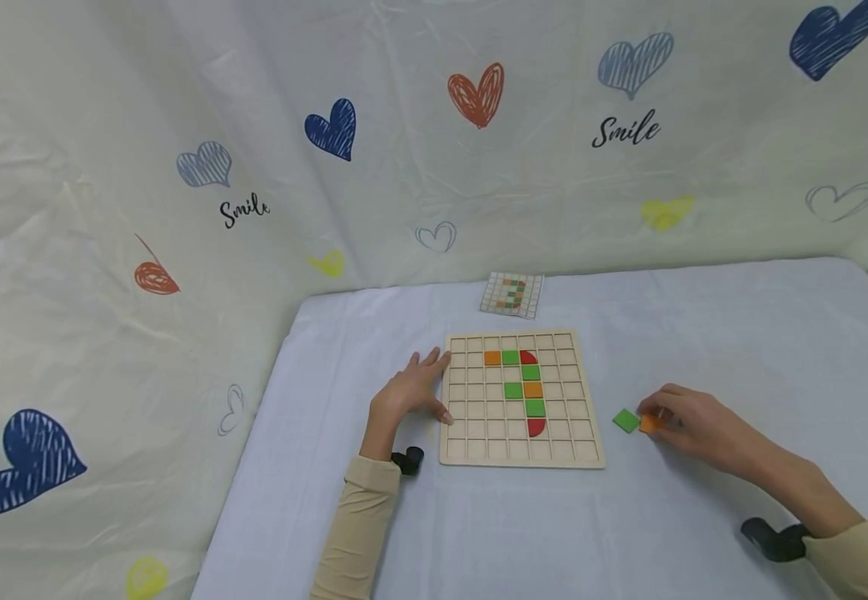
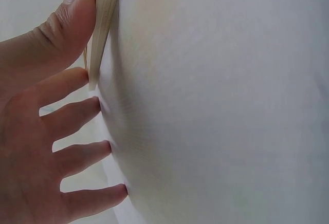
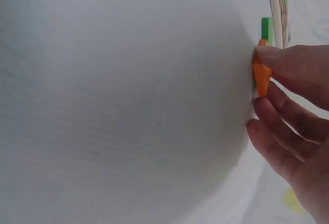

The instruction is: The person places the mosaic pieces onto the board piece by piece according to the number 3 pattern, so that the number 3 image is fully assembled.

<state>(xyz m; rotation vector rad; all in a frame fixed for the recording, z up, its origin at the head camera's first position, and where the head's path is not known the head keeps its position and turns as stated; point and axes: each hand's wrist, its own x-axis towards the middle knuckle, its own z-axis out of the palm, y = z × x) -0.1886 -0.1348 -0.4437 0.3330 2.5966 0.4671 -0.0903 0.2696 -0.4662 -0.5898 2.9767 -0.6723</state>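
A square wooden grid board (image 1: 471, 450) lies on the table with several orange, green and red tiles set in its cells. My left hand (image 1: 406, 393) is at the board's left edge, fingers spread, the thumb and a fingertip touching the rim. In the left wrist view the left hand (image 2: 46, 126) shows straight, parted fingers beside the board's side (image 2: 105, 13). To the right of the board, my right hand (image 1: 692, 425) pinches an orange tile (image 1: 650, 423) between thumb and finger, low at the cloth. A green tile (image 1: 626, 421) lies just left of it.
Behind the board lies a small pattern card (image 1: 512, 295) printed with a similar coloured figure. White cloth (image 1: 494, 533) covers the table. A sheet with hearts and "Smile" lettering (image 1: 626, 129) hangs behind it. Black wrist mounts (image 1: 773, 540) sit under the forearms.
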